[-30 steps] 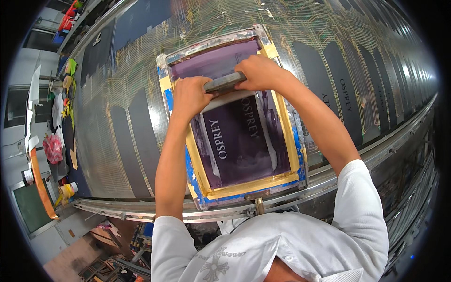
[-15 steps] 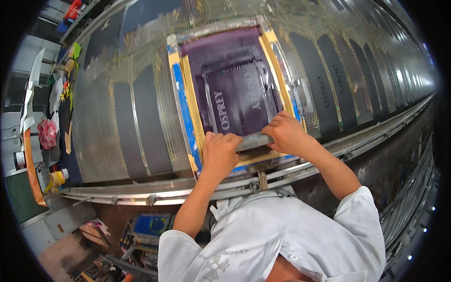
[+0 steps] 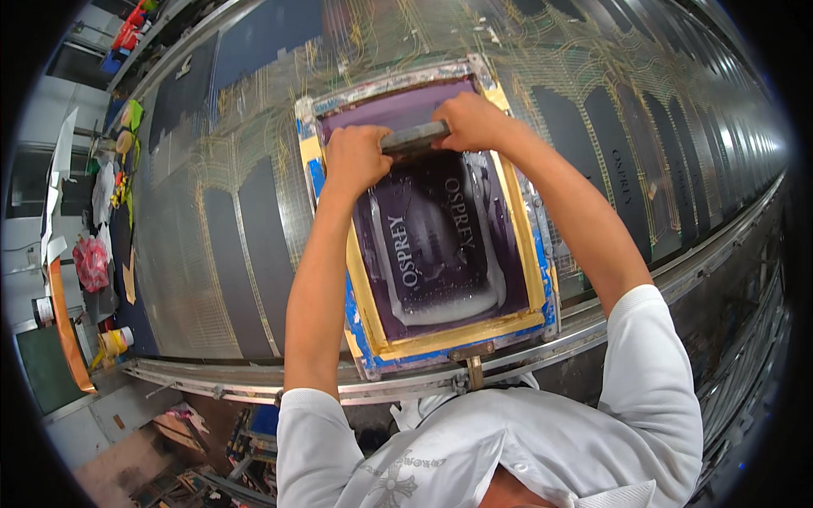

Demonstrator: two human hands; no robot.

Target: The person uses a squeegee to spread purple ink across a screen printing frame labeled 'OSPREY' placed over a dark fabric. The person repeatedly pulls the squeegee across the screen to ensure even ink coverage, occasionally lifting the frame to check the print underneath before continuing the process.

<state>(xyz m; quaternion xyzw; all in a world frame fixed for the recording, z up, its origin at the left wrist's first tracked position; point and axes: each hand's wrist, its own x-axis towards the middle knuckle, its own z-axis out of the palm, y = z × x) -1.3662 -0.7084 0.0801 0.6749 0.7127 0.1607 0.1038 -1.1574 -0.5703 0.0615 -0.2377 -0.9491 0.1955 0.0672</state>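
Both my arms reach across a screen printing frame [image 3: 368, 315], edged with yellow and blue tape, that lies on a long table. My left hand [image 3: 358, 157] and my right hand [image 3: 476, 123] are closed round the two ends of a grey squeegee [image 3: 415, 138] near the frame's far end. The squeegee's lower edge is hidden by my hands and its own body. Below it shows the dark purple mesh [image 3: 517, 292], with two lines of lettering and a wet, shiny band of clear ink [image 3: 449, 309] along the near side.
Dark fabric pieces [image 3: 254, 254] lie flat on the table on both sides of the frame. A metal rail [image 3: 339, 386] runs along the table's near edge. A pink plastic bag [image 3: 91, 261] and a yellow tape roll [image 3: 114, 340] are at the left.
My hands have moved the squeegee from the frame's near end to its far end. The lettered middle of the mesh is now uncovered, with a wet band at its near side.
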